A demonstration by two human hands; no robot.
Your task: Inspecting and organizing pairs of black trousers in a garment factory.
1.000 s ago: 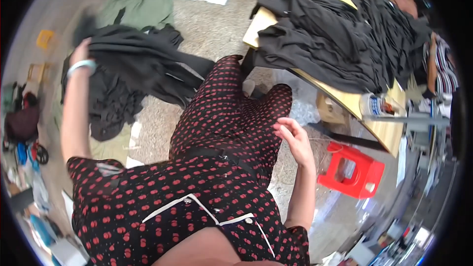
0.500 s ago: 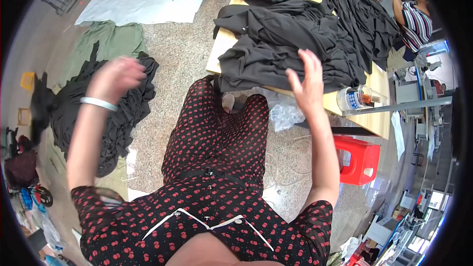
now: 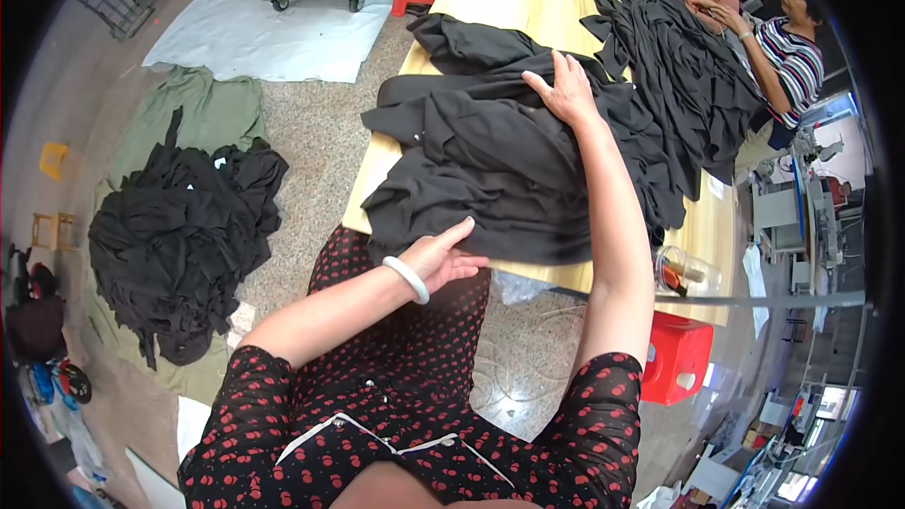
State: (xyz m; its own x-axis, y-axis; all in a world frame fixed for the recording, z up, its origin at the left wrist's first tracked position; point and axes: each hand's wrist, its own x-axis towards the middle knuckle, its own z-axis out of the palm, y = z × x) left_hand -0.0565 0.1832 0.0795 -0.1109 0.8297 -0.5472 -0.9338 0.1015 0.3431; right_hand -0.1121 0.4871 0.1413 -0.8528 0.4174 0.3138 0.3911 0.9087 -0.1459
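Observation:
A dark, nearly black garment lies spread in folds over the near end of the wooden table. My right hand rests on its upper part, fingers extended and thumb apart. At the garment's near lower edge is my left hand, a pale bangle on its wrist. The left thumb points up and the fingers are stretched out beside the cloth; whether they touch its underside is hidden. Beyond my right hand, more dark cloth is heaped along the table.
A clear jar stands at the table's right edge, above a red stool. On the floor to the left, a pile of dark cloth lies on green fabric. A person in a striped top works at the far right.
Both hands, raised before, have come to the garment: the right onto its top, the left to its near edge. My view has shifted and the table appears closer.

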